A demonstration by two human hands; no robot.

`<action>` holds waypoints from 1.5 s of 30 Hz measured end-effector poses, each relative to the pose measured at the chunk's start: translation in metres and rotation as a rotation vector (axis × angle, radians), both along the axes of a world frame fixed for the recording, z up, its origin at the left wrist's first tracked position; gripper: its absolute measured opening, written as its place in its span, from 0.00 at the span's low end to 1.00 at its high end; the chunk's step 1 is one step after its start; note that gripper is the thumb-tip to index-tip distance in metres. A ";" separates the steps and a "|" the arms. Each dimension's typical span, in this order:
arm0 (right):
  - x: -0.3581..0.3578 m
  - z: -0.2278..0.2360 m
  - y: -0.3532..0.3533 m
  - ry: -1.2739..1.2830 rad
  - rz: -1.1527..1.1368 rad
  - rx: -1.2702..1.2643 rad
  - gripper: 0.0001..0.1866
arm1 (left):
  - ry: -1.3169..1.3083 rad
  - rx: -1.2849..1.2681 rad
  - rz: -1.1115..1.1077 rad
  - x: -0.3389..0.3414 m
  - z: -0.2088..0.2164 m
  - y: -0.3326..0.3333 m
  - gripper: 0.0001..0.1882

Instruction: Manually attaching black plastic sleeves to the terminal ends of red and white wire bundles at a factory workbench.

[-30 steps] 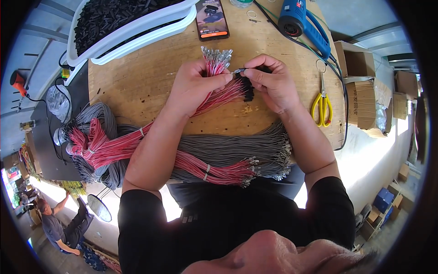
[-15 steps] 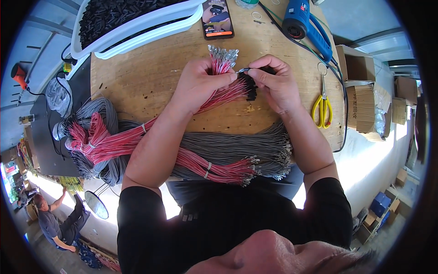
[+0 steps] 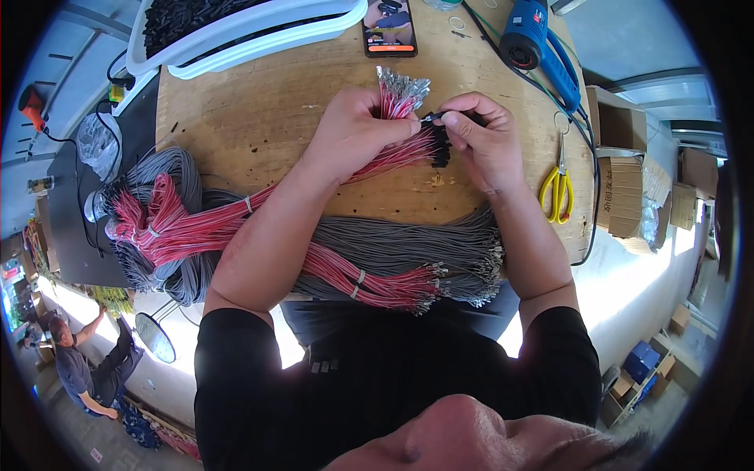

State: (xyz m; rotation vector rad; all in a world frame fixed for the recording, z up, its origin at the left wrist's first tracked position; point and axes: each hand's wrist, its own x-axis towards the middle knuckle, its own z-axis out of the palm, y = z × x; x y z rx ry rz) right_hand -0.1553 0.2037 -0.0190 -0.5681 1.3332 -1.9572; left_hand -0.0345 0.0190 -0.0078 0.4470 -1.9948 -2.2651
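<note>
My left hand (image 3: pixel 353 125) is closed around a bundle of red and white wires, whose bare metal terminals (image 3: pixel 404 90) fan out above the fist. Its thumb and forefinger pinch one wire end near my right hand (image 3: pixel 488 141). At that wire end, the right thumb and forefinger grip a small black sleeve (image 3: pixel 432 117); how far it covers the terminal is too small to tell. Just below, several wires of the bundle end in black sleeves (image 3: pixel 441 149), hanging between the two hands. The other right fingers curl inward, and their tips are partly hidden.
Stacked white trays (image 3: pixel 267 35) of black sleeves stand at the back left, beside a phone (image 3: pixel 389 27). To the right lie a blue heat gun (image 3: pixel 542 55), its cable, and yellow-handled scissors (image 3: pixel 558 192). Grey wires (image 3: pixel 393 243) and tied red wires (image 3: pixel 353 282) cross the front. A person (image 3: pixel 90 369) sits far left.
The black sleeve has come closer to my left fingertips, covering metal that showed between the hands. The whole view has shifted slightly; both hands keep their grips.
</note>
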 end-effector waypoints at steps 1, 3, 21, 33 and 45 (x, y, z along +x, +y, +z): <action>0.000 -0.001 0.000 0.000 0.001 0.000 0.07 | 0.000 0.000 0.001 0.000 -0.001 0.000 0.07; -0.001 -0.001 0.000 -0.006 0.017 -0.003 0.06 | -0.005 -0.005 -0.002 0.000 -0.003 -0.001 0.07; -0.005 0.009 -0.001 -0.264 0.049 0.034 0.06 | -0.047 -0.100 -0.050 0.000 -0.005 -0.005 0.08; -0.007 0.006 0.002 -0.362 0.176 0.026 0.06 | -0.062 -0.100 -0.090 0.000 -0.005 -0.002 0.08; -0.007 0.011 0.002 -0.413 0.209 0.000 0.07 | -0.087 -0.089 -0.085 0.001 -0.005 -0.004 0.09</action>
